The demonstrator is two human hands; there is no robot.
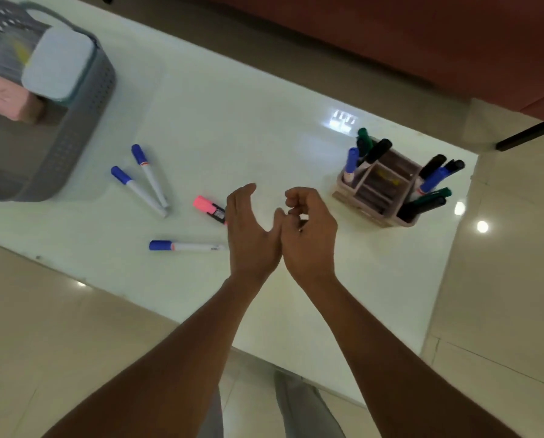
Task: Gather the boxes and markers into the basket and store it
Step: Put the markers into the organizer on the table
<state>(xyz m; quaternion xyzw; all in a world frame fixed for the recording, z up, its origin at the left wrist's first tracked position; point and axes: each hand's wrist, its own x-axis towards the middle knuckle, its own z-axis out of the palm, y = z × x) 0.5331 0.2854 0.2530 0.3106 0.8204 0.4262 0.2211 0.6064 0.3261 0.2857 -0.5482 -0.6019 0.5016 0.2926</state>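
Observation:
A grey perforated basket [84, 121] stands at the table's far left, holding a white box [59, 63] and a pink box [6, 98]. Three blue-capped white markers lie loose on the table: two side by side [149, 177], [138, 191], and one nearer me [185, 246]. A pink highlighter [209, 208] lies just left of my left hand [251, 235], which hovers with fingers apart and nothing in it. My right hand [308, 229] touches it at the thumb, fingers curled; something dark shows under them but I cannot make it out.
A pinkish pen organiser [378, 188] with several blue, black and green markers stands at the right end of the white glossy table [232, 121]. A dark red sofa [422, 42] lies beyond the table. Tiled floor surrounds it.

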